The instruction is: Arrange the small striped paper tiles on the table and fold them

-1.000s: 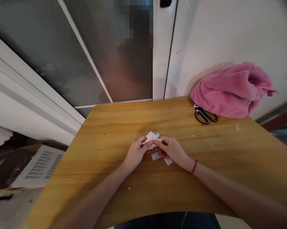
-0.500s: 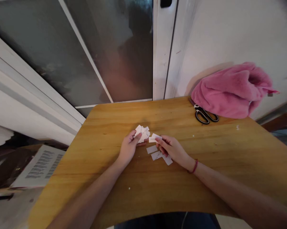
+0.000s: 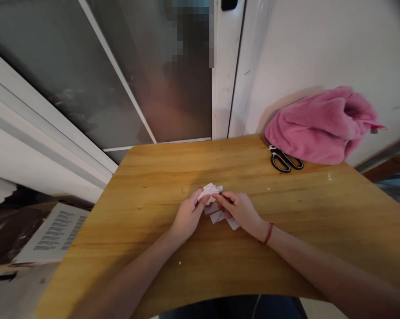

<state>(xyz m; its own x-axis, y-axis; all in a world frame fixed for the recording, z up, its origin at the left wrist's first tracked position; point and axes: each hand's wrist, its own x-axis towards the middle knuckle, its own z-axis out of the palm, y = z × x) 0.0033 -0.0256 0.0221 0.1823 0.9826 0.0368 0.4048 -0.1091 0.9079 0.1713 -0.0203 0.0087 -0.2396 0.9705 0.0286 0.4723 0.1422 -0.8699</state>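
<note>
My left hand (image 3: pixel 190 213) is closed around a bunch of small white paper slips (image 3: pixel 209 191), thumb on top. Against the right side of that bunch, my right hand (image 3: pixel 237 208) pinches with thumb and fingers at the slips' edge. Whether it grips one slip or several is hidden. Under and just in front of the hands, a few loose paper slips (image 3: pixel 217 216) lie on the wooden table (image 3: pixel 147 186), partly covered by my right fingers. Faint marks show on some slips.
Black-handled scissors (image 3: pixel 285 160) lie at the back right, partly under a pink plush cloth (image 3: pixel 319 126) against the wall. A glass door (image 3: pixel 173 97) stands behind the table. An open cardboard box (image 3: pixel 55 232) is on the left. Tiny paper scraps (image 3: pixel 179 263) dot the tabletop.
My left hand has moved right with the bunch of slips, meeting my right hand. The slip that my right hand held apart is now at the bunch.
</note>
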